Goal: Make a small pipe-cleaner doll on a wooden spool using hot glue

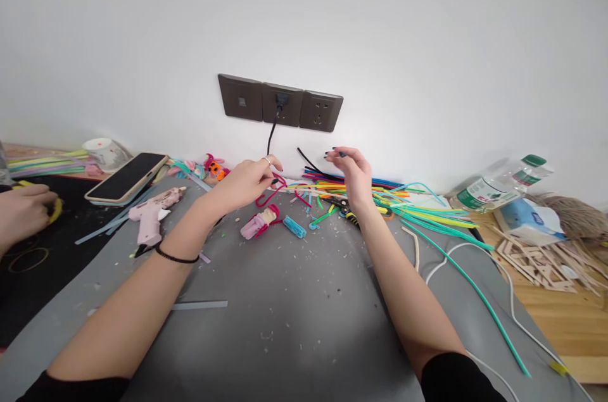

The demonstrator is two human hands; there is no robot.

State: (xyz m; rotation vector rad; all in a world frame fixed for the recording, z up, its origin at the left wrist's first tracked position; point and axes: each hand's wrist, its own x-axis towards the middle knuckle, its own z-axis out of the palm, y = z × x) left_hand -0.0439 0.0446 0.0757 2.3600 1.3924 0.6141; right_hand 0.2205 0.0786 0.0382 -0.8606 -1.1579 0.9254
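Observation:
My left hand point(251, 180) reaches over the far part of the grey mat, its fingers bent with a gap between the tips. A red pipe cleaner point(264, 201) lies bent by those fingertips; whether they touch it I cannot tell. My right hand point(355, 177) is raised above a bundle of coloured pipe cleaners point(323, 187), fingers loosely curled and apart. A black pipe cleaner point(308, 160) stands out to its left. Under the right wrist lie pliers with black and yellow handles point(350, 218). Nearer me are a pink-and-red pipe-cleaner figure point(259, 223) and a folded blue piece point(294, 226).
A pink glue gun point(146, 218), a phone point(128, 179) and a paper cup point(107, 154) stand left. Another person's hand point(26, 212) holds something yellow there. At right are a bottle point(498, 187), tissues point(532, 219), wooden sticks point(536, 263) and a white cable point(510, 301). Sockets point(280, 104) sit ahead.

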